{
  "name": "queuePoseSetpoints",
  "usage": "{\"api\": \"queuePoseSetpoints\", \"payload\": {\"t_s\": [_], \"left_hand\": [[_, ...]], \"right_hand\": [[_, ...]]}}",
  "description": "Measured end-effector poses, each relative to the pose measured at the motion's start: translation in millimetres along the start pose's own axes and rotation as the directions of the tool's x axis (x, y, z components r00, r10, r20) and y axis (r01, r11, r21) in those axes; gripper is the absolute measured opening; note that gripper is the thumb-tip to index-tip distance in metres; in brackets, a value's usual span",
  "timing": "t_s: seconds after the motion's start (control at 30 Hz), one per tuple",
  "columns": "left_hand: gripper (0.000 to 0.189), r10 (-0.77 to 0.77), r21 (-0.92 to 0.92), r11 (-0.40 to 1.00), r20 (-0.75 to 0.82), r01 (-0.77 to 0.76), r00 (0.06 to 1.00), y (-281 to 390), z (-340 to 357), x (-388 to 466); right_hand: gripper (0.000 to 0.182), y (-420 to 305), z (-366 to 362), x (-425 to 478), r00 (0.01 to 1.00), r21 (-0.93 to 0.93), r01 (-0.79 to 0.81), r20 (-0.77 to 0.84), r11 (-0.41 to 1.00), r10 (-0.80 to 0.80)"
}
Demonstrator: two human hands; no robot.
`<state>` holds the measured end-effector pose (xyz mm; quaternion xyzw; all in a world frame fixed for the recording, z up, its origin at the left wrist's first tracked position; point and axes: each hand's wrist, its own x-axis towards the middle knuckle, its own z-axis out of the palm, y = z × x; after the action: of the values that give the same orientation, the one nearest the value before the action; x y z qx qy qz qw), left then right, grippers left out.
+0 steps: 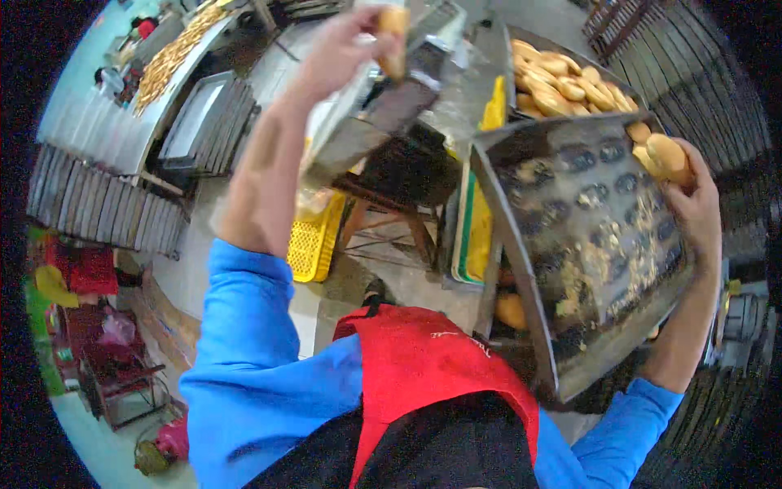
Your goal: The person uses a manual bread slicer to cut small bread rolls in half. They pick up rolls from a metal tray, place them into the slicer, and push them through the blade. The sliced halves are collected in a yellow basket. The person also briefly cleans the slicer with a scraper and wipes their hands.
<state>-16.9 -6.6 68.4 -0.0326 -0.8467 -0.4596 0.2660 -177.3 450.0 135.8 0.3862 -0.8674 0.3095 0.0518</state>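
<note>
My left hand (342,52) is raised at the top of the view, its fingers around a golden bread roll (394,40). That roll is above a dark metal machine or chute (397,110), slightly blurred. At the right, my right hand (696,192) grips bread rolls (669,158), at least two of them bunched together. These are over the far right corner of a tilted metal bin (516,244). Crumbs and several dark round holes or spots cover the bin's floor, and another roll (638,132) shows by its far corner.
Behind the bin, a container holds a heap of bread rolls (553,79). Yellow plastic crates (314,241) stand on the floor near the machine's wooden stand (397,214). Stacked trays (104,202) and a table (211,36) spread with small baked pieces are at left.
</note>
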Motion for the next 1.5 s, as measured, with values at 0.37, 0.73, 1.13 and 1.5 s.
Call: {"api": "queuePoseSetpoints", "payload": {"t_s": [0.37, 0.73, 1.13, 1.5], "left_hand": [[0.022, 0.116, 0.446, 0.885, 0.064, -0.132, 0.991, -90.5, 52.0, -15.0], [0.011, 0.169, 0.072, 0.986, -0.39, -0.152, 0.905, -99.6, 49.1, -44.7], [0.012, 0.215, 0.085, 0.977, -0.417, -0.198, 0.883, -99.6, 48.0, -48.4], [0.011, 0.194, 0.057, 0.981, -0.399, -0.186, 0.896, -98.8, 45.3, -49.1]], "right_hand": [[0.053, -138.2, 136.5, 146.5, 0.875, 0.177, 0.388, 0.238, 0.905, -0.421], [0.052, -177.4, 200.7, 165.6, 0.81, 0.034, 0.453, 0.403, 0.891, -0.427], [0.058, -209.6, 208.1, 161.1, 0.725, -0.043, 0.568, 0.498, 0.822, -0.475], [0.061, -213.2, 206.4, 158.5, 0.755, -0.142, 0.53, 0.527, 0.836, -0.39]]}}
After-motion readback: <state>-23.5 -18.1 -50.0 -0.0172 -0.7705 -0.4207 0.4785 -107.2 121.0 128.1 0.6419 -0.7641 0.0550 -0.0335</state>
